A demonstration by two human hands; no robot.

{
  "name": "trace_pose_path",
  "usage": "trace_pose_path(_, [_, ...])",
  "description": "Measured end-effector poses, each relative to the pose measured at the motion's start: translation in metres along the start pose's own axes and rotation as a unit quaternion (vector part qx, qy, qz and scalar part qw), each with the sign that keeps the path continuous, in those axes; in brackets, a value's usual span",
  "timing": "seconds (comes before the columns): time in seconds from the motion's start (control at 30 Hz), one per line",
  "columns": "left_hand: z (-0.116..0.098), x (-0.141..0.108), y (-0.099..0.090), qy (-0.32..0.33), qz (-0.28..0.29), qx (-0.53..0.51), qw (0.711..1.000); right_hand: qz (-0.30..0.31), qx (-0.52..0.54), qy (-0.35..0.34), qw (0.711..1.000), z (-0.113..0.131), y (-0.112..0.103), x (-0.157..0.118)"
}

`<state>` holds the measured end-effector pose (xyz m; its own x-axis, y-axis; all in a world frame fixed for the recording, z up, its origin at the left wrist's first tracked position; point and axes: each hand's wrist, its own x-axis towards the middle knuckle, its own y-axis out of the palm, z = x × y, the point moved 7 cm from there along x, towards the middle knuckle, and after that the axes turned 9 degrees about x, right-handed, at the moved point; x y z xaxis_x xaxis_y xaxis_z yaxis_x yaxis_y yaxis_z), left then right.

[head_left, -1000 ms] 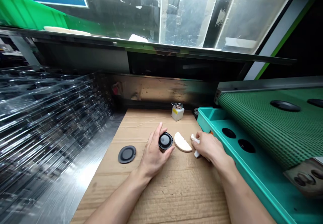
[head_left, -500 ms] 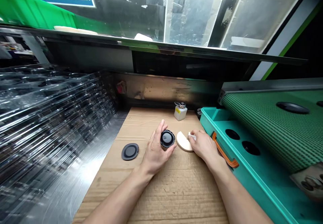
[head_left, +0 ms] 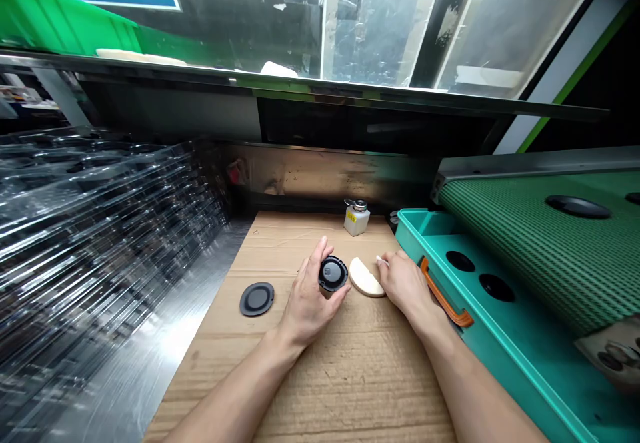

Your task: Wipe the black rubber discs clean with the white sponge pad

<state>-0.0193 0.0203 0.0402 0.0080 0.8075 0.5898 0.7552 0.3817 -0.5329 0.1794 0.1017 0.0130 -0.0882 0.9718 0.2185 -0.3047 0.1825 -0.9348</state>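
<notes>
My left hand (head_left: 311, 291) is closed around a round black plastic part (head_left: 333, 274), its recessed face turned up, thumb and fingers at its rim. In my right hand (head_left: 406, 283) a small white piece (head_left: 382, 261) sticks out between pinched fingertips; its kind is too small to tell. Just left of those fingertips lies a cream-white round pad (head_left: 364, 278), one side cut or folded so that it looks like a half disc. Further left, a flat dark disc (head_left: 257, 298) rests on the cardboard sheet (head_left: 345, 376).
A small pump bottle (head_left: 357, 218) stands at the cardboard's back. On the right are a teal bin (head_left: 505, 343) with an orange handle (head_left: 447, 293) and black discs inside, and a green conveyor belt (head_left: 520, 230). Stacked clear trays (head_left: 125, 230) fill the left; a shelf edge (head_left: 320, 86) crosses above.
My right hand has shifted slightly right and up, its white piece now apart from the pad. My left hand keeps its hold on the black part, nearly still.
</notes>
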Motion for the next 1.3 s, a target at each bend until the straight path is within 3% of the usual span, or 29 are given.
trace_pose_path(0.2, [-0.002, -0.001, 0.0, -0.004, 0.004, -0.026, 1.0, -0.033, 0.024, 0.0, 0.999, 0.0, -0.004, 0.002])
trace_pose_path(0.3, [0.007, 0.0, 0.004, -0.086, -0.003, -0.128, 0.988, -0.06, 0.097, -0.022, 0.993, 0.011, -0.012, -0.002])
trace_pose_path(0.37, [0.023, -0.002, 0.013, -0.206, -0.011, -0.267, 0.941, -0.084, 0.192, -0.061, 0.976, 0.03, -0.019, -0.011])
trace_pose_path(0.43, [0.035, -0.005, 0.028, -0.307, 0.001, -0.412, 0.858, -0.093, 0.277, -0.118, 0.949, 0.058, -0.022, -0.026])
trace_pose_path(0.5, [0.035, -0.007, 0.04, -0.343, 0.041, -0.509, 0.788, -0.08, 0.308, -0.177, 0.932, 0.087, -0.019, -0.04])
trace_pose_path(0.57, [0.03, -0.007, 0.046, -0.342, 0.08, -0.55, 0.757, -0.066, 0.288, -0.219, 0.93, 0.108, -0.013, -0.05])
trace_pose_path(0.63, [0.027, -0.008, 0.048, -0.337, 0.097, -0.56, 0.751, -0.072, 0.252, -0.23, 0.937, 0.115, -0.009, -0.05])
trace_pose_path(0.8, [0.029, -0.012, 0.049, -0.355, 0.084, -0.573, 0.734, -0.091, 0.205, -0.195, 0.955, 0.103, -0.006, -0.041])
trace_pose_path(0.93, [0.032, -0.012, 0.049, -0.359, 0.061, -0.586, 0.724, -0.061, 0.206, -0.25, 0.944, 0.115, -0.002, -0.045])
trace_pose_path(1.07, [0.034, -0.013, 0.051, -0.369, 0.064, -0.588, 0.717, -0.096, 0.173, -0.216, 0.956, 0.112, -0.004, -0.042])
trace_pose_path(1.2, [0.035, -0.013, 0.052, -0.37, 0.038, -0.603, 0.705, -0.073, 0.201, -0.25, 0.944, 0.116, 0.0, -0.043])
trace_pose_path(1.3, [0.036, -0.013, 0.054, -0.372, 0.028, -0.624, 0.686, -0.105, 0.216, -0.22, 0.946, 0.114, -0.001, -0.041])
